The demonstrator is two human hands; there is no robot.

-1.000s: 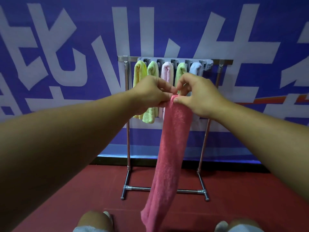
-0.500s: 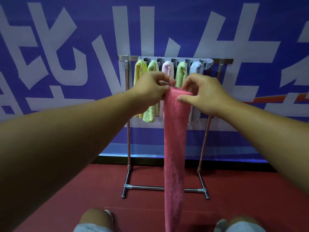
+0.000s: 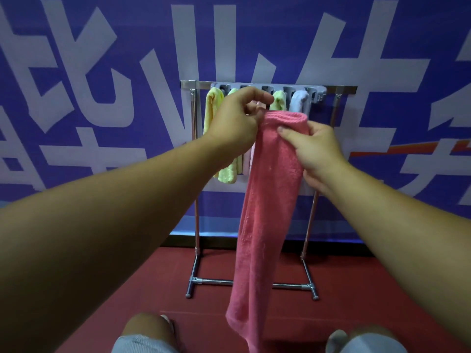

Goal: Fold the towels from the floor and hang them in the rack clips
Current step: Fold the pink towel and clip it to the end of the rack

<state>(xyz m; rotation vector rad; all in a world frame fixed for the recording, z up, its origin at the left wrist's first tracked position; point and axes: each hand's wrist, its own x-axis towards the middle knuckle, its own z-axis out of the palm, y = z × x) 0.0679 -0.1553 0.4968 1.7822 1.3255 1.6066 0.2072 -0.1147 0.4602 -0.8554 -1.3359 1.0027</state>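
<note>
Two hands are holding one folded pink towel (image 3: 267,200) up in front of the rack (image 3: 267,84), ready for the last open clip.

Standing here, I am watching the left hand (image 3: 234,118) pinching the towel's top fold at its left corner while the right hand (image 3: 314,149) is gripping the right side, thumb pressing across the front. The towel is hanging long between the arms, its tail dangling near the knees above the red floor (image 3: 382,289). Behind it, a yellow towel (image 3: 212,108), green ones and a pale blue towel (image 3: 299,101) are hanging from the clips. My worry: the thick fold may be slipping apart as it goes up, so a clip catching only one layer could let the towel sag open or drop.
</note>
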